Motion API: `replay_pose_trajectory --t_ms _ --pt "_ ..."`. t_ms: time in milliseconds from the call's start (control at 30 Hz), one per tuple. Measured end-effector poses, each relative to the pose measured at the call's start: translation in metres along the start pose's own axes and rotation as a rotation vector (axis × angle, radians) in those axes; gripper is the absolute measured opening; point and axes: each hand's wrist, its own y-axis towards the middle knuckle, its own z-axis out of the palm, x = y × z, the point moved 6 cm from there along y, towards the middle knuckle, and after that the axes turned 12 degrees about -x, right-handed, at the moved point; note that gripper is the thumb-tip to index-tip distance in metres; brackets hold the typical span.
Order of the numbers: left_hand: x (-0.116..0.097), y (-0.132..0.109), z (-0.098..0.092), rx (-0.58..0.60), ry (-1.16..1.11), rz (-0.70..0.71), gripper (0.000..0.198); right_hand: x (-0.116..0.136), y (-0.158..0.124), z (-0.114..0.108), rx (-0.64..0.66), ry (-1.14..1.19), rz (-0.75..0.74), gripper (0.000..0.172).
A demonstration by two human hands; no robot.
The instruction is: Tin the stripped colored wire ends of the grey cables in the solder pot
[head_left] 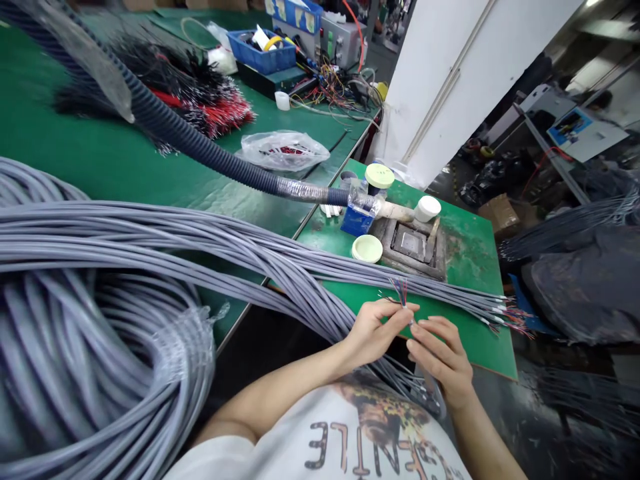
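My left hand (375, 331) pinches the end of a grey multi-core cable (399, 301), whose thin coloured cores fan out above my fingers. My right hand (440, 357) comes in from the other side, with its fingertips and thumb closed at the same cable end. The exact grip is partly hidden by my fingers. More grey cables (200, 233) run in a long bundle across the green-topped bench (473, 267), ending in stripped coloured wires (510, 317) at the right. A large plastic-wrapped coil of grey cable (100, 353) lies at the left.
A metal solder pot (407, 243) sits on the green mat among pale-lidded jars (379, 176) and a blue box (357, 220). A ribbed black hose (200, 140) crosses above. Black-and-red wire bundles (200, 100), a plastic bag (283, 151) and a blue tray (261, 52) fill the farther bench.
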Motion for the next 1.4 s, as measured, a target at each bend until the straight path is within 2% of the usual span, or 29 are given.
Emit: replay_pose_trajectory --t_ms 100,300,500,767,1400 --pt "-0.005 -0.001 -0.001 -0.007 0.031 0.068 0.031 0.001 -0.004 0.002 -0.004 0.018 -0.01 0.048" --pt "-0.007 0.0 -0.003 -0.018 0.062 0.101 0.029 0.001 -0.01 0.005 -0.006 0.041 -0.002 0.05" --pt "-0.004 0.001 -0.005 -0.032 0.14 0.073 0.036 0.003 -0.012 0.007 0.018 0.029 -0.01 0.047" --pt "-0.005 0.001 -0.004 -0.05 0.16 0.041 0.036 0.004 -0.013 0.007 0.022 0.026 -0.028 0.047" --pt "-0.01 -0.001 -0.002 -0.023 0.166 0.103 0.034 0.005 -0.015 0.01 0.051 0.017 -0.024 0.042"
